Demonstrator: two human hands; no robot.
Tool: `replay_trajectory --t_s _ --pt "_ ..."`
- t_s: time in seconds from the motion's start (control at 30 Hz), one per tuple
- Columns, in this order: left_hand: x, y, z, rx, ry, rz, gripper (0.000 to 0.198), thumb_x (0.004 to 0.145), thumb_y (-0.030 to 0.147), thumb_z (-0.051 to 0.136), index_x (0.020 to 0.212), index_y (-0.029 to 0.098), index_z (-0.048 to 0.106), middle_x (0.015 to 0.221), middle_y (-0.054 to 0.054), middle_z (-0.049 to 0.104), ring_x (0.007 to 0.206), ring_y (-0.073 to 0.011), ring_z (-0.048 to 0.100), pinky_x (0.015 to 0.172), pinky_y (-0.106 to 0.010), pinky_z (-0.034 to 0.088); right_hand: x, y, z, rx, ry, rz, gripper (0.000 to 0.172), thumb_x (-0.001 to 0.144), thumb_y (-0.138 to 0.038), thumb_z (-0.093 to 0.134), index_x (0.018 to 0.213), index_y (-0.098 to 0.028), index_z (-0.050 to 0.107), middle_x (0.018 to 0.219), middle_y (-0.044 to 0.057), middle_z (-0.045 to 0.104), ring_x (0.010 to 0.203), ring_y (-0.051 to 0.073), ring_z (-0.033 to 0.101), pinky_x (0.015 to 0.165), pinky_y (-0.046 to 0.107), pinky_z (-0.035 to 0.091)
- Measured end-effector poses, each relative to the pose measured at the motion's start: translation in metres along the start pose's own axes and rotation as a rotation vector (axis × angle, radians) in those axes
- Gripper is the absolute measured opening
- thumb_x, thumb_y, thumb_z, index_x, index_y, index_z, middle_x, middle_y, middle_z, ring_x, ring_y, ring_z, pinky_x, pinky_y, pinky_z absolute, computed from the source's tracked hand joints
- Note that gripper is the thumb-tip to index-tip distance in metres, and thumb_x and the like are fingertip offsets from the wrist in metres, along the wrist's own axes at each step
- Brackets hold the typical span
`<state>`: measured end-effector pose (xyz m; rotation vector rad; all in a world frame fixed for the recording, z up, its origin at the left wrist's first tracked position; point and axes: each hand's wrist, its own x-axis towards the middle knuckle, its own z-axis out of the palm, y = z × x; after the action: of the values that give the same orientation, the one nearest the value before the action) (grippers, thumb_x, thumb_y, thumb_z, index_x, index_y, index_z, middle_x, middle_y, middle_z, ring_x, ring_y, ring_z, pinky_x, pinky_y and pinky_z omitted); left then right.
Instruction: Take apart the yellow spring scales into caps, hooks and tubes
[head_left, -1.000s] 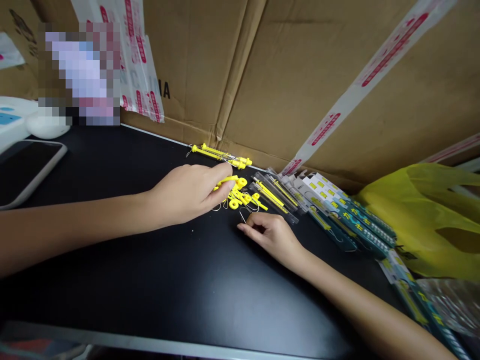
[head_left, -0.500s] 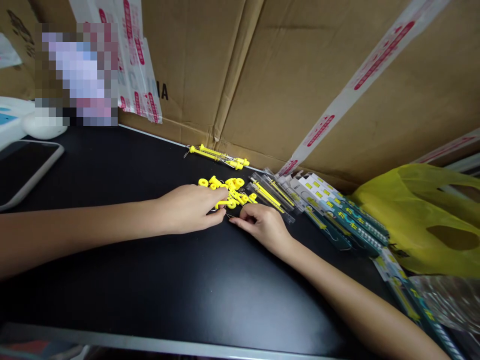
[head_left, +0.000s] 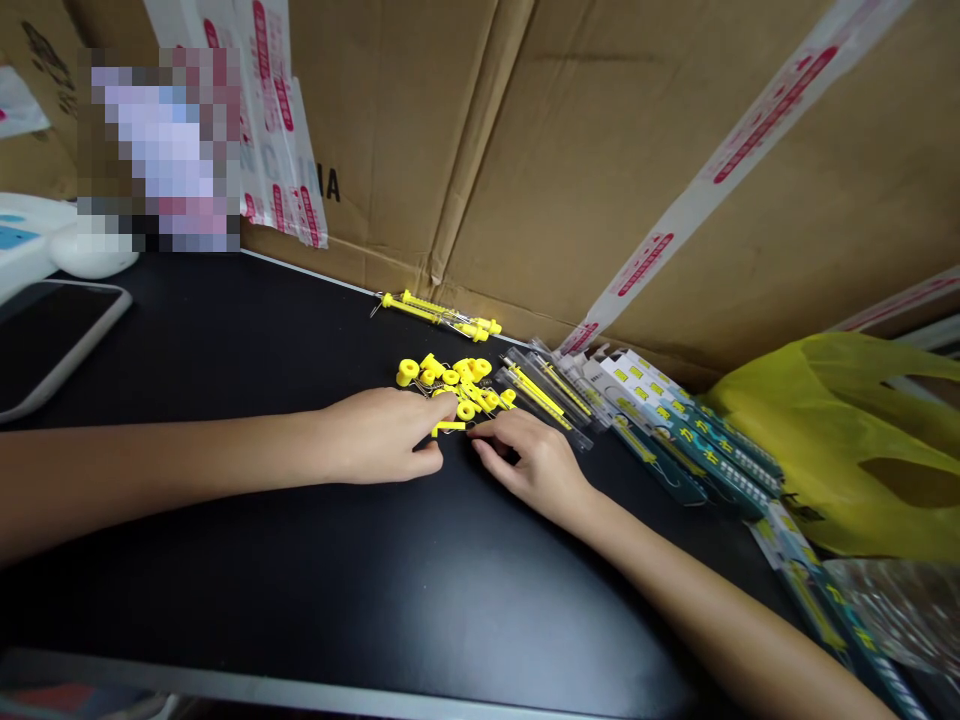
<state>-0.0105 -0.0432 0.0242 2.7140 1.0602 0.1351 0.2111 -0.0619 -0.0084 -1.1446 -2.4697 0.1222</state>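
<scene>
My left hand (head_left: 386, 435) reaches in from the left, knuckles up, with its thumb a little apart from the forefinger. A slim yellow plastic piece (head_left: 451, 427) sticks out from between those fingers. Close by on the right is my right hand (head_left: 536, 465), its fingers curled and thumb near the forefinger. Its fingertips are at the free end of the yellow piece; whatever they pinch is too small to make out. Just beyond both hands lies a pile of yellow plastic caps (head_left: 466, 375), mixed with small springs and wire hooks.
Assembled yellow spring scales (head_left: 439, 315) lie by the cardboard wall (head_left: 405, 130). Clear tubes with yellow scale strips (head_left: 547, 390) are right of the pile. Farther right are spring scale boxes (head_left: 697, 440) and a yellow plastic bag (head_left: 832, 450). A phone (head_left: 52, 335) rests at left on the black tabletop (head_left: 360, 590).
My left hand has shifted slightly nearer, uncovering more yellow caps. The slim yellow piece now points toward my right fingers, which have moved slightly right. A thin wire between the hands no longer shows clearly.
</scene>
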Motion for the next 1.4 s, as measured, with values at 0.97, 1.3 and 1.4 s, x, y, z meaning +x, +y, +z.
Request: replay_trajectory --t_s 0.97,1.3,1.4 --pt "-0.011 0.014 0.008 -0.504 -0.051 0.152 0.049 0.092 0.022 0.036 0.138 0.019 0.022 0.096 -0.004 0.062 0.087 -0.0153 0.06 0.075 -0.024 0.042 -0.014 -0.025 -0.001 0.362 0.119 -0.133 0.019 0.082 -0.018 0.06 0.1 -0.021 0.054 0.089 0.005 0.062 0.081 0.017 0.058 0.072 0.032 0.05" --pt "-0.002 0.007 0.001 -0.462 0.002 0.033 0.015 0.092 0.023 0.036 0.102 0.018 0.045 0.077 0.002 0.056 0.073 -0.0128 0.053 0.067 -0.023 0.038 -0.008 -0.012 0.0 0.436 0.194 0.181 0.02 0.077 -0.015 0.057 0.095 -0.021 0.049 0.079 0.0 0.055 0.061 0.011 0.052 0.051 0.022 0.043" --pt "0.0 0.003 0.001 -0.494 0.086 0.0 0.009 0.091 0.021 0.036 0.091 0.018 0.044 0.075 0.003 0.054 0.069 -0.0111 0.051 0.065 -0.023 0.038 -0.006 -0.004 0.0 0.352 0.217 0.238 0.017 0.077 -0.017 0.057 0.092 -0.02 0.05 0.08 0.001 0.056 0.065 0.012 0.053 0.053 0.023 0.043"
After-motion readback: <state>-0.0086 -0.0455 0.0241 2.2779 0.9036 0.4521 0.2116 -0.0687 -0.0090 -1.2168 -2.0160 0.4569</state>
